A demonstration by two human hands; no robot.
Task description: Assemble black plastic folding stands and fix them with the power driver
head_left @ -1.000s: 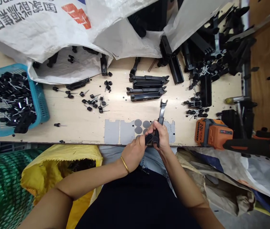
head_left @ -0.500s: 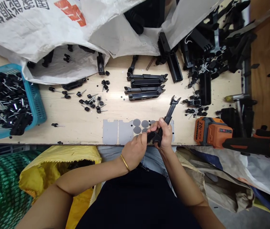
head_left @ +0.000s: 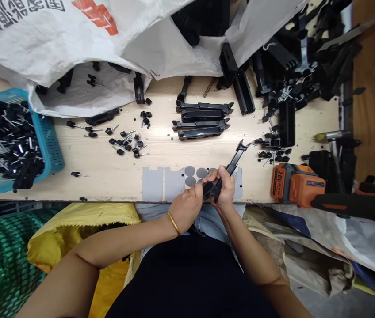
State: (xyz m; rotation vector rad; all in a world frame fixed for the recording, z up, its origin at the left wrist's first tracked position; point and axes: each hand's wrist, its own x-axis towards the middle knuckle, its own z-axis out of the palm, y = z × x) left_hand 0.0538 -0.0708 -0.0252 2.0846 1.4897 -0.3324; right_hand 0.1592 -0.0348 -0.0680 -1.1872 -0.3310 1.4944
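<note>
Close to the table's front edge I hold a black plastic bracket (head_left: 235,164) with a forked tip that points up and to the right. My right hand (head_left: 224,187) is wrapped round its lower shaft. My left hand (head_left: 187,206), a gold bangle at the wrist, is closed on the bracket's lower end; my fingers hide most of that part. Beneath the hands lie grey flat pads (head_left: 174,183) and round grey discs (head_left: 190,171). Farther back, several similar black folded brackets (head_left: 204,123) rest side by side.
A blue basket (head_left: 53,145) of black-headed screws stands at the left, with loose screws (head_left: 126,143) beside it. White sacks (head_left: 108,53) cover the back. An orange cordless tool (head_left: 298,185), a hammer (head_left: 333,145) and heaped black parts (head_left: 287,121) lie at the right.
The bracket has tilted a little further to the right and its forked tip has dropped slightly. Both hands have kept their hold, shifting slightly left.
</note>
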